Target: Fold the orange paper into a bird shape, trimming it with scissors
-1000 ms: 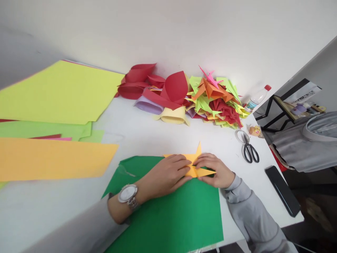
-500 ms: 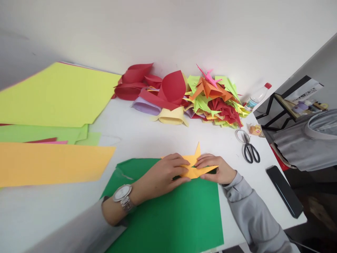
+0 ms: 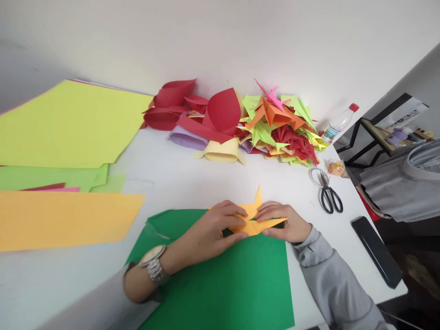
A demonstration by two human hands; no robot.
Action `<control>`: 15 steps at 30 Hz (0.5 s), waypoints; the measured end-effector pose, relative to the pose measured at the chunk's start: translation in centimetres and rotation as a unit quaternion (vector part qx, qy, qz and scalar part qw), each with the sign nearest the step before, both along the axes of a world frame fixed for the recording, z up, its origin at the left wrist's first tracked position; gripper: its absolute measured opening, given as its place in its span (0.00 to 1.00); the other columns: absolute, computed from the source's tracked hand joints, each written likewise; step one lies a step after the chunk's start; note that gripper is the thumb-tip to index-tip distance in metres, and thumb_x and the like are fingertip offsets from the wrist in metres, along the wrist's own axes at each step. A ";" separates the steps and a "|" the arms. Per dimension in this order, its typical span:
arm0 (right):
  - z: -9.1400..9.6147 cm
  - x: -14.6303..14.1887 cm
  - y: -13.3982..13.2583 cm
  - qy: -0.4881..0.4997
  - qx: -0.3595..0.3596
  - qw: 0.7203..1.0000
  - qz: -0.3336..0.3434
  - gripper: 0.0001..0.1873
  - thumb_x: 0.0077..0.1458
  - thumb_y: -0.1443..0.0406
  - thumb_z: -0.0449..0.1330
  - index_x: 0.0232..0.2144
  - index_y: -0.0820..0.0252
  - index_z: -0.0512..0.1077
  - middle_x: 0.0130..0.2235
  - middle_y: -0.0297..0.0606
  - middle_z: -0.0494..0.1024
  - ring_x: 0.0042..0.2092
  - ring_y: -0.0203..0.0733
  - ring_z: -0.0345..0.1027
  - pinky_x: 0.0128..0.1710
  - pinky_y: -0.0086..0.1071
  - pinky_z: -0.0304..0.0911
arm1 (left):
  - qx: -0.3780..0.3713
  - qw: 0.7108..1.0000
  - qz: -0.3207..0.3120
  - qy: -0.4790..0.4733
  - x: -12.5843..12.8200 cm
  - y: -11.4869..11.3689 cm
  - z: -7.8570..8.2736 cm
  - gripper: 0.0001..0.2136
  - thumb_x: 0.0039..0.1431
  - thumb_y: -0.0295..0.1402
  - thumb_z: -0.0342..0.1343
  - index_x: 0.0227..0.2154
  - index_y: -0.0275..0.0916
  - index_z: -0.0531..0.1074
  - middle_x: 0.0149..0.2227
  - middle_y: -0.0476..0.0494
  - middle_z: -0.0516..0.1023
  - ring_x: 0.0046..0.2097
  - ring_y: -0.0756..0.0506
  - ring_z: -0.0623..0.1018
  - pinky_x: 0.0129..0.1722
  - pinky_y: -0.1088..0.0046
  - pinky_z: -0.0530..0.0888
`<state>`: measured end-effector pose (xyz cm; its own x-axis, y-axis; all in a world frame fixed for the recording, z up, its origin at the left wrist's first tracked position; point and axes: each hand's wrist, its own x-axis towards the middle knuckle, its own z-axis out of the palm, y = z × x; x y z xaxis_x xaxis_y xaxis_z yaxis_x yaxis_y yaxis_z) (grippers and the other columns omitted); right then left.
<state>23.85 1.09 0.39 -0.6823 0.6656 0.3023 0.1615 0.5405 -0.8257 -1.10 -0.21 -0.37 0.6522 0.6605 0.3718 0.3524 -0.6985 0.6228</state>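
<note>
The left hand (image 3: 220,224) lies over the left part of a folded orange paper (image 3: 253,228), fingers bent on top and thumb at its lower edge, holding it in a light grip. The right hand (image 3: 287,224) has the right-hand points of the same piece between fingers and thumb. The two hands are close but apart, with the paper bridging them, just below and right of the frame's centre. One point sticks up between the hands, another runs out to the right.

To shape the folds well, the left hand would best act as the anchor while the right works each point near its root, since a pinch at the thin tip alone could bend it. Light pressure along the crease should do, judging by how easily such paper might buckle.

Beneath lies a green sheet (image 3: 237,284), lower centre, on the white table (image 3: 79,270). At left are a flat orange sheet (image 3: 68,220) and, above it, a yellow-green sheet (image 3: 75,123). Curled red paper (image 3: 225,110) sits at upper centre beside a heap of folded shapes (image 3: 292,142). Toward the right edge come a bottle (image 3: 338,123), scissors (image 3: 326,185) and a black case (image 3: 376,252)
</note>
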 end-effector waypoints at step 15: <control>0.2 -0.8 -0.7 -0.009 -0.009 0.997 -0.070 0.12 0.54 0.58 0.65 0.39 0.58 0.77 0.41 0.43 0.81 0.46 0.43 0.73 0.51 0.39 0.68 | 0.311 0.948 0.005 0.066 0.3 -1.0 0.1 0.12 0.65 0.23 0.46 0.46 0.35 0.71 0.43 0.38 0.81 0.41 0.43 0.80 0.39 0.66 0.78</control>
<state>23.05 0.40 0.60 -0.5878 0.7597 0.2782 0.2496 0.4974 -0.8309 -0.81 -1.24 -0.24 0.7142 0.3473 0.6077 0.4075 -0.9122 0.0424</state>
